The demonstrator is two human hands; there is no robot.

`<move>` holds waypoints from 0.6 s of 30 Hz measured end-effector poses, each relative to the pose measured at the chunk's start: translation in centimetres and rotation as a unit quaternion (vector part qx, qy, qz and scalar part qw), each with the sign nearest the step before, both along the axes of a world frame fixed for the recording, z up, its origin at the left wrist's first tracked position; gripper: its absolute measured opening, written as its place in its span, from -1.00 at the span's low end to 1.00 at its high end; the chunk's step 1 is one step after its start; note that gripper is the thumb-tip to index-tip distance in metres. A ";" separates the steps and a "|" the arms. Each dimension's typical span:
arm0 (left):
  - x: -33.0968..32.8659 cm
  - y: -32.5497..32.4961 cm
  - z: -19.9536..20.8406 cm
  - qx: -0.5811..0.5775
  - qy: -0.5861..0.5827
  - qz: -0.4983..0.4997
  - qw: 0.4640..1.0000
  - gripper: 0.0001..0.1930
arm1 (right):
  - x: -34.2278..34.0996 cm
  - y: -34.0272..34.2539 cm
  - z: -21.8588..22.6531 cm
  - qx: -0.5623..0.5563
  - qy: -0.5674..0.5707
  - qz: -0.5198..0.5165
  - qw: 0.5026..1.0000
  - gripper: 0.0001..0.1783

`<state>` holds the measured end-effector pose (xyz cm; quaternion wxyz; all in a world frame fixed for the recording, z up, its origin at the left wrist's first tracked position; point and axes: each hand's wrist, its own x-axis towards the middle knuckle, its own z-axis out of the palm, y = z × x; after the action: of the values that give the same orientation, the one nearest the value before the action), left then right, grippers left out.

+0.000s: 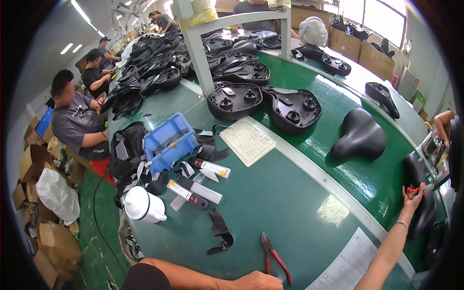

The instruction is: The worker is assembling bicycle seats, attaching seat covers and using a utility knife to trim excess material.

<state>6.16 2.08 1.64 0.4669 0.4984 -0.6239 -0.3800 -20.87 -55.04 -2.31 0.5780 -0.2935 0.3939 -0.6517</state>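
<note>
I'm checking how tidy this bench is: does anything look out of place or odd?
Mainly a twisted black strip lying by itself on the green table, apart from the similar strips heaped near the blue bin. The red-handled pliers also lie loose near the left hand, handles spread. Nothing looks clearly spilled.

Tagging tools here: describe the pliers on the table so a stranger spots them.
On the green table, go to the near edge, where the left hand is. Beside that hand, between a curled black strap and a white printed sheet, lie the pliers, dark jaws pointing away. Splayed red handles set them apart from both.
</note>
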 end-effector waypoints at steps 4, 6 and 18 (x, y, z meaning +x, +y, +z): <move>-0.4 0.0 0.2 0.003 -0.047 0.013 0.999 -0.82 | 4.0 9.0 0.7 -0.061 0.022 -0.044 0.997 -0.55; -0.8 0.2 -1.6 -0.011 -0.046 0.016 0.999 -0.81 | 4.4 12.6 1.4 -0.092 0.032 -0.074 0.992 -0.56; 0.9 -0.1 -2.3 0.194 0.413 0.007 0.890 -0.54 | 6.1 53.2 13.4 -0.403 0.601 0.211 0.657 -0.65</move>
<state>7.06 1.96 -0.65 0.5792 0.3817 -0.2856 -0.6612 -14.77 -1.80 11.12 0.1621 -0.9009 0.2815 -0.2879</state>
